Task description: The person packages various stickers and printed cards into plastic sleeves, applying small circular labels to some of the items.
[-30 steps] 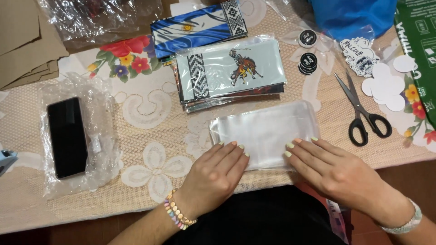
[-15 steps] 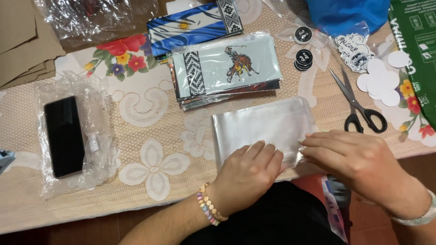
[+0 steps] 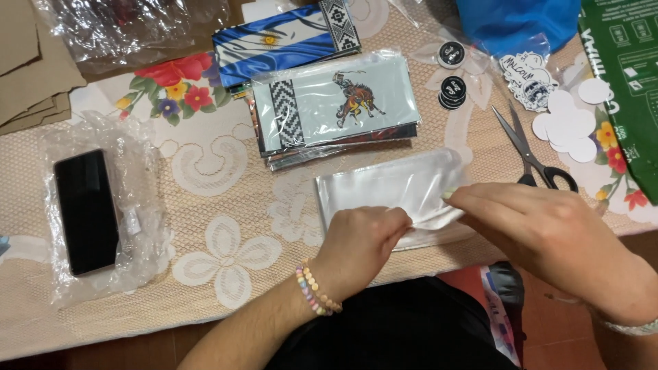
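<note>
A clear plastic sleeve (image 3: 384, 188) lies flat on the lace tablecloth near the table's front edge. My left hand (image 3: 360, 243), with a bead bracelet on the wrist, pinches the sleeve's lower edge. My right hand (image 3: 541, 233) grips the same edge from the right, thumb and fingers closed on the plastic. Just behind the sleeve sits a stack of bagged printed cloths (image 3: 336, 103), the top one pale with a horse and rider picture.
Black-handled scissors (image 3: 531, 154) lie to the right, beside white paper discs (image 3: 569, 123) and round black stickers (image 3: 452, 89). A dark phone (image 3: 86, 209) rests on crumpled plastic at the left. Blue striped cloth (image 3: 274, 41) and a green box (image 3: 627, 75) lie at the back.
Both hands went from lying flat on the sleeve's lower corners to pinching its lower edge together near the middle. The view has shifted slightly.
</note>
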